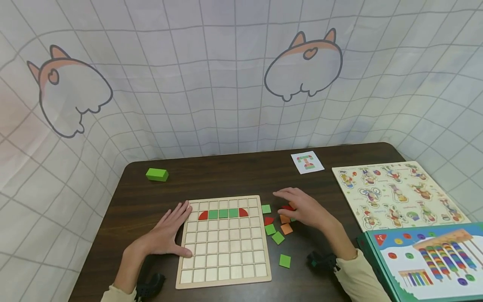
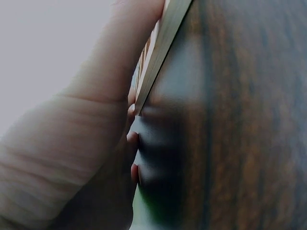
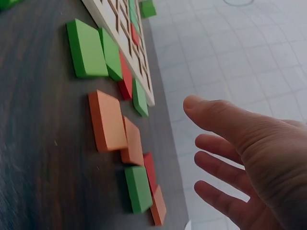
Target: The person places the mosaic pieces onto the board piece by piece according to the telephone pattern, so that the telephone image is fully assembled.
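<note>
A wooden grid board [image 1: 224,243] lies on the table, with three green squares [image 1: 223,213] in a row and a red quarter-round piece [image 1: 203,215] at one end, another red one [image 1: 243,212] at the other. My left hand [image 1: 166,233] rests on the board's left edge, thumb and fingers spread. Over the loose pieces right of the board hovers my right hand [image 1: 305,208], fingers extended and nothing between them. Beneath and beside it lie orange squares [image 3: 109,122], green squares [image 3: 88,50] and red pieces [image 3: 125,79].
A small pattern card [image 1: 307,162] lies at the back of the table. A green block [image 1: 157,174] sits at the back left. On the right are an animal puzzle board [image 1: 400,193] and a toy box [image 1: 434,260]. One green square [image 1: 284,261] lies nearer the front.
</note>
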The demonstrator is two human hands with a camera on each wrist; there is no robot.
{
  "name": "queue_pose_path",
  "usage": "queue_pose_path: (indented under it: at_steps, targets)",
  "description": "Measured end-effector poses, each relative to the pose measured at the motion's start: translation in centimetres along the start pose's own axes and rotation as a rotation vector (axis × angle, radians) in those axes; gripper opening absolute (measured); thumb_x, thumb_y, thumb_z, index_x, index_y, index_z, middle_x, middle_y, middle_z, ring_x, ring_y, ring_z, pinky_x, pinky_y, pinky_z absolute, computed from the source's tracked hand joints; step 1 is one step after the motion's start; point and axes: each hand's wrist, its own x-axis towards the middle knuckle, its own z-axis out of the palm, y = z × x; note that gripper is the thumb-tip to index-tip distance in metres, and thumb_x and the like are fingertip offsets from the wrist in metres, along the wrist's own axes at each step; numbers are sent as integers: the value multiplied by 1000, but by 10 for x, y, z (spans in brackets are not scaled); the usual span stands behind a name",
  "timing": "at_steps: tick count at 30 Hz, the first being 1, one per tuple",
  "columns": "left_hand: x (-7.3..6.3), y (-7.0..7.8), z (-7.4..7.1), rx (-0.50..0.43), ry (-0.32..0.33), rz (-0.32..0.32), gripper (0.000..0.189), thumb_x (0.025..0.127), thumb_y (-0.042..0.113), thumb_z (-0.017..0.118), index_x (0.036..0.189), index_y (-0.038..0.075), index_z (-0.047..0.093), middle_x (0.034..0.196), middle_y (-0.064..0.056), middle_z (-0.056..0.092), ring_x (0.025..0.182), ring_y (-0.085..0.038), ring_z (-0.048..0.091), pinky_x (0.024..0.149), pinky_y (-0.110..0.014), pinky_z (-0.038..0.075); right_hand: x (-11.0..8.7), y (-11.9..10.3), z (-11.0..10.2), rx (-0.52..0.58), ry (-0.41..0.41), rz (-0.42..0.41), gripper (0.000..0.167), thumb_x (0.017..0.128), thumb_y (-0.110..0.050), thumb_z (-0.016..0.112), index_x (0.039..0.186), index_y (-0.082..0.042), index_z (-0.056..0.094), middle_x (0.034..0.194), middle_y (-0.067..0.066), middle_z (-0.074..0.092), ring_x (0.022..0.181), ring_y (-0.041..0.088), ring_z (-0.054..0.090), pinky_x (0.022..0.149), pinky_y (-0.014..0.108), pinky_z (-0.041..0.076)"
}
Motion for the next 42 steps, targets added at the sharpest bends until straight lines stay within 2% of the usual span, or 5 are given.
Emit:
queue_pose_path:
  at_steps: [13,20,24,34,42]
  targets:
    - [0,-3,0,-32,23,7,126,66,56,82,157,8,9,164,-18,1,150,-46,0,112,-69,7,-3,22,-2,24,29,12,46,90,-26,70,130,-6,61,130,13,60,119,32,57,96,51,49]
    - [-2,-6,1,-40,37,-2,126,65,55,83,157,9,11,164,-17,2,149,-47,-2,111,-71,2,1,17,4,13,-22,-51,24,92,-25,66,111,-10,70,112,5,66,100,22,62,85,41,53]
    - [-1,-6,2,-40,45,6,125,65,55,83,157,9,12,165,-17,2,149,-47,-2,111,-70,-1,0,14,6,5,-66,-91,19,93,-24,65,108,-14,71,111,1,67,102,20,59,89,40,52]
    - [-1,-7,2,-53,43,13,123,66,54,83,157,11,12,165,-16,2,149,-47,-2,110,-70,-2,-16,18,10,-49,-3,-163,12,89,-20,70,101,-16,71,108,-2,69,101,17,58,87,38,51]
    - [-1,-6,3,-54,47,22,123,66,55,82,157,11,13,165,-17,3,149,-47,-2,110,-70,-1,-18,25,13,-127,-35,-201,6,90,-18,69,92,-17,74,110,1,69,103,20,58,84,37,53]
